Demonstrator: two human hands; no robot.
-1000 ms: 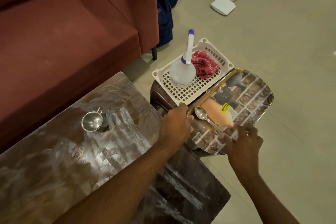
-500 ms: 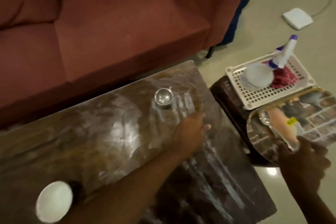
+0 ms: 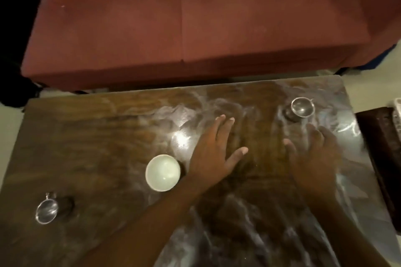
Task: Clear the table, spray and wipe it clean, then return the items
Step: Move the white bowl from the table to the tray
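Head view, centre frame: left hand [image 3: 213,154] beside the white bowl [image 3: 163,173] and blurred right hand [image 3: 314,158] below a steel cup [image 3: 302,107], both spread, empty, over the streaked table [image 3: 97,128].

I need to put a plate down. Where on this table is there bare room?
The far-left stretch of the table, between the sofa, the white bowl and the near steel cup, is bare. Crowded: the middle and right, with the left hand, right hand and far steel cup.
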